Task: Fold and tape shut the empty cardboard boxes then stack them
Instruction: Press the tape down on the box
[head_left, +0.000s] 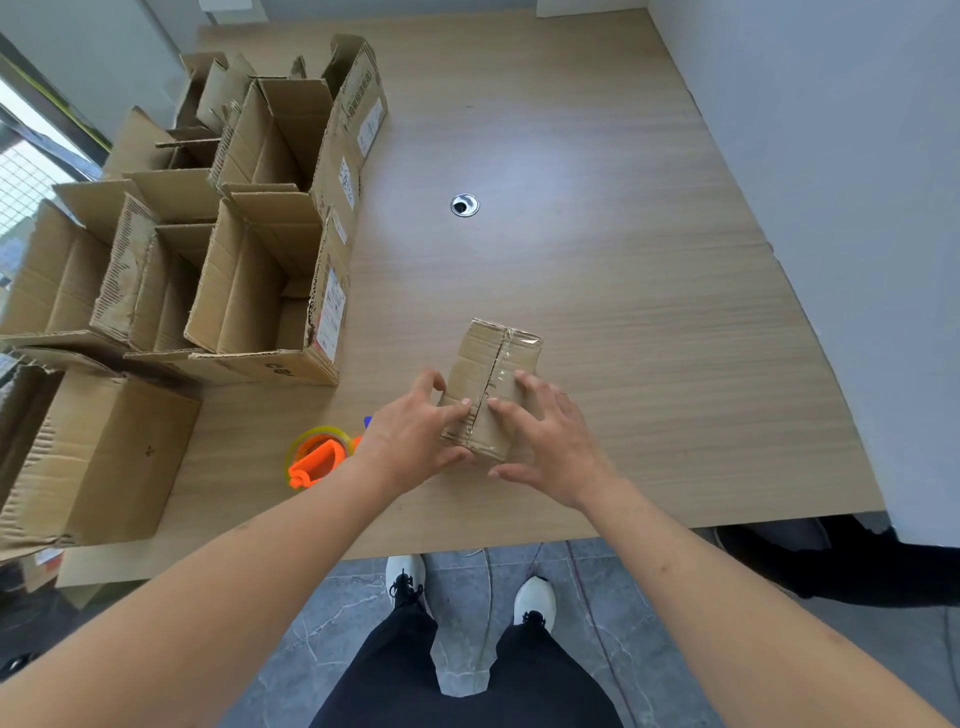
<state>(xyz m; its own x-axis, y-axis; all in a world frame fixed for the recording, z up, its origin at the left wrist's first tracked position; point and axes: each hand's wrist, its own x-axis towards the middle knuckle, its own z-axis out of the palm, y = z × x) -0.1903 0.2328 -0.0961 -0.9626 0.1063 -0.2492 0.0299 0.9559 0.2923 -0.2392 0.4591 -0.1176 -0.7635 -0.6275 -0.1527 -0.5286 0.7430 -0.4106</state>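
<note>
A small cardboard box (493, 358) stands on the wooden table (623, 291) near its front edge, flaps folded shut, with clear tape along the far part of its centre seam. My left hand (410, 441) rests on the box's left top, fingers stretched toward the seam, thumb at the near edge. On the right top lies my right hand (550, 441), its fingers spread and its thumb hanging by the near corner. An orange tape dispenser (317, 457) with a clear roll lies on the table just left of my left hand.
Several open cardboard boxes (249, 270) crowd the table's left side, and a closed one (98, 457) sits at the front left corner. A metal cable grommet (464, 204) marks the table's middle. A grey wall (857, 208) borders the right. My feet stand below the front edge.
</note>
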